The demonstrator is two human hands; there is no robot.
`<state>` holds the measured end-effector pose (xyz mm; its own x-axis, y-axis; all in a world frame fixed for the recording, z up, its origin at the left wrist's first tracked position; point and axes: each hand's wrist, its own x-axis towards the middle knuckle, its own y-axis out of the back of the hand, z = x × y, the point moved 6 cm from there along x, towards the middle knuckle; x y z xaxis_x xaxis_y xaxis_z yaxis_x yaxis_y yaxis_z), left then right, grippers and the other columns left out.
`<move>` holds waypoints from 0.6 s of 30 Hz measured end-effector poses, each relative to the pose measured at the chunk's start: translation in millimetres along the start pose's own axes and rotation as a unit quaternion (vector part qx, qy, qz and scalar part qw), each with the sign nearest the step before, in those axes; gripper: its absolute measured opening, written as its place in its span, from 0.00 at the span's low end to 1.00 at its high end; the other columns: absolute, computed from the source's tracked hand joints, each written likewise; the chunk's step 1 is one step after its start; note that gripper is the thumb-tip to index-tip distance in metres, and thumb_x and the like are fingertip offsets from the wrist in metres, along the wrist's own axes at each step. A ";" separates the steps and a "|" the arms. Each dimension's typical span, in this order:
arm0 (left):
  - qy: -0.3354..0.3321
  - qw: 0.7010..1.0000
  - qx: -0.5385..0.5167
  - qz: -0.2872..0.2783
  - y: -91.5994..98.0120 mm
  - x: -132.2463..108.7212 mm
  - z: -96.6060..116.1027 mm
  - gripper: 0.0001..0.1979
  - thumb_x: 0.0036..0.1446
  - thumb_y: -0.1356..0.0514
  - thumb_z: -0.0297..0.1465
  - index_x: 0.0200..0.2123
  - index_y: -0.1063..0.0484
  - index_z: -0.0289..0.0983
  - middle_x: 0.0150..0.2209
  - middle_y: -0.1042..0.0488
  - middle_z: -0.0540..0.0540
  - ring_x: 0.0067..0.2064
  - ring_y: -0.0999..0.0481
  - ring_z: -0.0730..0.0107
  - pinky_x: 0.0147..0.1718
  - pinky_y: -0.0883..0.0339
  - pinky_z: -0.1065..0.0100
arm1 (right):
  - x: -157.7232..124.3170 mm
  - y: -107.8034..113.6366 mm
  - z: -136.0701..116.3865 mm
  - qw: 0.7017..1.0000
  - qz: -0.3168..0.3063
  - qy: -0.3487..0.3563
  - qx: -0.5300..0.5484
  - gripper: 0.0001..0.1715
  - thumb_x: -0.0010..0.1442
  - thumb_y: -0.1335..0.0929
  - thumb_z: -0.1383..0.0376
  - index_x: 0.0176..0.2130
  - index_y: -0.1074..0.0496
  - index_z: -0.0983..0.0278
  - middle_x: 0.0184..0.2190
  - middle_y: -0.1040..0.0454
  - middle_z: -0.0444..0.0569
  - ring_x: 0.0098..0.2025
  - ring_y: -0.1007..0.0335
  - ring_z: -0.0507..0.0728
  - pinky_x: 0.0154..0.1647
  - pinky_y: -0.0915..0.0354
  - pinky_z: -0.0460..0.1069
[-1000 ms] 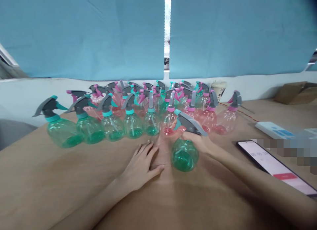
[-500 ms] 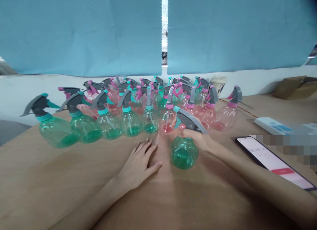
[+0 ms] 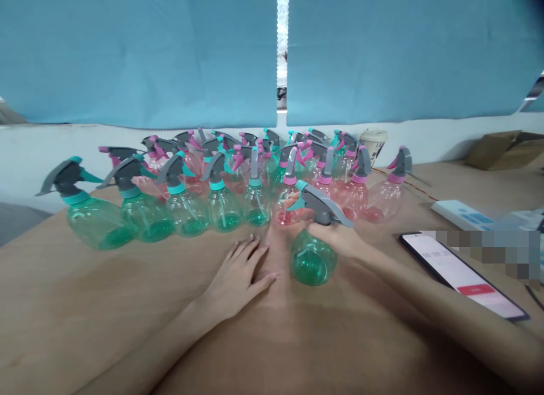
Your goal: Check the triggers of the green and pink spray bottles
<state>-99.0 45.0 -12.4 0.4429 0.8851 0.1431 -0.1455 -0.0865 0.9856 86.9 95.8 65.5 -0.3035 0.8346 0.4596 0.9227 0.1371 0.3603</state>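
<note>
My right hand [image 3: 335, 239] is wrapped round the neck of a green spray bottle [image 3: 313, 262], below its grey head and teal nozzle. Green liquid lies in the bottom of that bottle, and some fingers reach past the teal trigger, partly hidden behind it. Palm down on the table [image 3: 106, 315], my left hand [image 3: 238, 276] lies flat with its fingers apart, holding nothing. Just beyond it stands a row of green spray bottles [image 3: 224, 208] with teal collars. To the right of these, pink spray bottles [image 3: 385, 199] with pink collars continue the row.
Behind the front row crowd several more pink and green bottles. A paper cup [image 3: 374, 143] stands at the back, with a brown cardboard box [image 3: 501, 148] farther right. On the right lie a phone [image 3: 463, 276] and a white-and-blue box [image 3: 463, 215]. A blue curtain [image 3: 140, 55] hangs behind.
The fingers of my right hand have shifted around the neck and trigger of the held bottle. My left hand has stayed in place. The whole view has shifted slightly.
</note>
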 end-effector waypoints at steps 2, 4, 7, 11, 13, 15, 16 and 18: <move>-0.002 1.000 -0.002 0.003 0.6 -0.4 0.1 0.32 0.63 0.51 0.50 0.62 0.42 0.35 0.64 0.42 0.35 0.65 0.44 0.51 0.61 0.49 0.48 | -0.3 1.3 1.2 1.000 0.011 -0.006 -0.008 0.22 0.45 0.36 0.67 0.41 0.26 0.55 0.32 0.24 0.43 0.29 0.33 0.56 0.33 0.32 0.53; -0.006 1.000 -0.003 0.005 0.5 -0.7 0.2 0.31 0.63 0.51 0.49 0.62 0.42 0.36 0.64 0.42 0.36 0.65 0.44 0.51 0.61 0.49 0.48 | -0.6 1.7 1.9 1.000 0.013 -0.007 -0.009 0.22 0.44 0.36 0.67 0.41 0.26 0.55 0.33 0.24 0.43 0.30 0.33 0.56 0.33 0.32 0.53; -0.005 1.000 -0.003 0.003 -0.1 -0.8 0.0 0.31 0.63 0.51 0.49 0.62 0.42 0.36 0.64 0.43 0.36 0.65 0.44 0.51 0.61 0.50 0.48 | -0.5 0.4 3.5 1.000 0.002 -0.003 -0.002 0.23 0.44 0.36 0.68 0.42 0.26 0.55 0.33 0.24 0.43 0.31 0.32 0.56 0.35 0.32 0.53; 0.002 1.000 -0.001 0.000 -0.5 0.2 -0.1 0.32 0.63 0.51 0.49 0.62 0.42 0.35 0.64 0.43 0.35 0.65 0.44 0.51 0.61 0.50 0.48 | -0.3 -2.9 5.2 0.999 -0.017 0.007 0.026 0.25 0.47 0.36 0.69 0.45 0.28 0.54 0.36 0.23 0.44 0.36 0.29 0.57 0.39 0.32 0.54; 0.002 1.000 -0.001 -0.001 -1.1 0.6 -0.1 0.32 0.63 0.51 0.49 0.62 0.42 0.35 0.64 0.43 0.36 0.65 0.44 0.51 0.61 0.50 0.48 | -0.3 -3.8 5.7 0.999 -0.018 0.007 0.034 0.24 0.48 0.36 0.69 0.46 0.28 0.54 0.38 0.23 0.44 0.38 0.27 0.58 0.40 0.31 0.54; 0.002 1.000 -0.002 0.000 -1.9 0.8 -0.6 0.32 0.63 0.51 0.49 0.62 0.42 0.35 0.64 0.43 0.36 0.65 0.44 0.51 0.62 0.51 0.48 | -0.2 -4.1 5.7 0.999 -0.017 0.004 0.037 0.24 0.48 0.36 0.69 0.46 0.28 0.55 0.38 0.23 0.45 0.39 0.27 0.58 0.41 0.31 0.55; 0.002 1.000 -0.003 0.001 -2.3 0.7 -0.9 0.32 0.63 0.51 0.49 0.62 0.42 0.36 0.64 0.43 0.36 0.65 0.44 0.51 0.62 0.51 0.48 | -0.1 -4.3 5.4 0.999 -0.018 0.004 0.040 0.24 0.48 0.35 0.69 0.46 0.28 0.55 0.39 0.23 0.45 0.40 0.27 0.58 0.42 0.31 0.56; 0.002 1.000 -0.004 0.000 -3.0 0.4 -1.2 0.32 0.63 0.51 0.50 0.63 0.43 0.35 0.65 0.43 0.35 0.65 0.45 0.51 0.62 0.51 0.48 | 0.1 -4.9 4.4 0.998 -0.024 0.007 0.049 0.24 0.48 0.35 0.70 0.46 0.28 0.56 0.39 0.23 0.46 0.41 0.27 0.59 0.43 0.30 0.57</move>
<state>-99.5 46.1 -15.4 0.4399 0.8865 0.1435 -0.1523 -0.0838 0.9848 83.4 97.6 60.2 -0.3503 0.8186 0.4552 0.9257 0.2287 0.3012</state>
